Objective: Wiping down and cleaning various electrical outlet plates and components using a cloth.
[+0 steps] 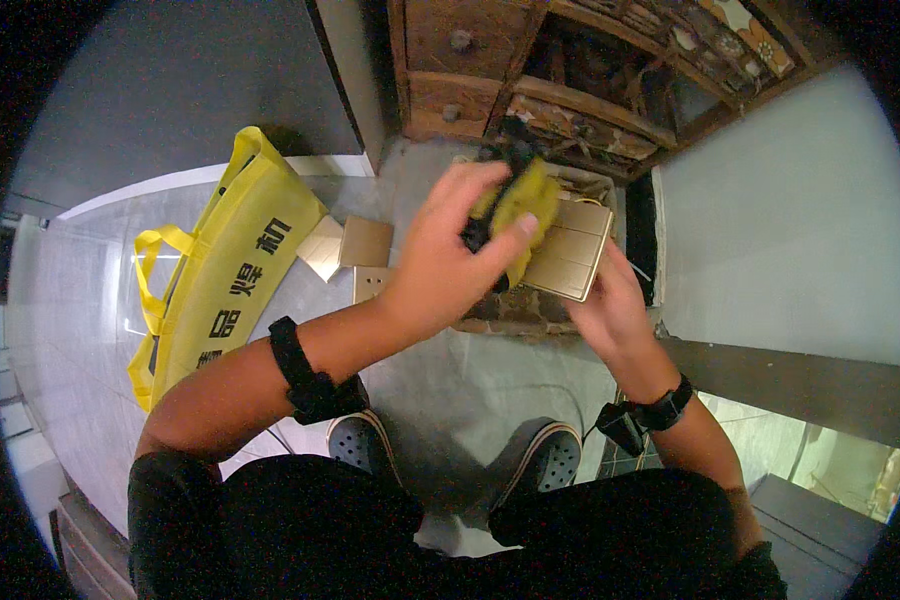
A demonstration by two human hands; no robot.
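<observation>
My left hand holds a blurred yellow and black cloth or glove against the face of a gold wall switch panel. My right hand grips that panel from its right and lower edge, its fingers partly hidden behind it. Beneath both hands is a box or basket with a brown stone-like pattern, its contents mostly covered. On the floor to the left lie a gold plate, a second, tilted gold plate and a gold socket panel, which my left forearm partly covers.
A yellow fabric bag with dark printing lies at the left. A worn wooden drawer cabinet stands beyond the box. A pale panel rises at the right. Both of my feet, in dark clogs, are on the floor below.
</observation>
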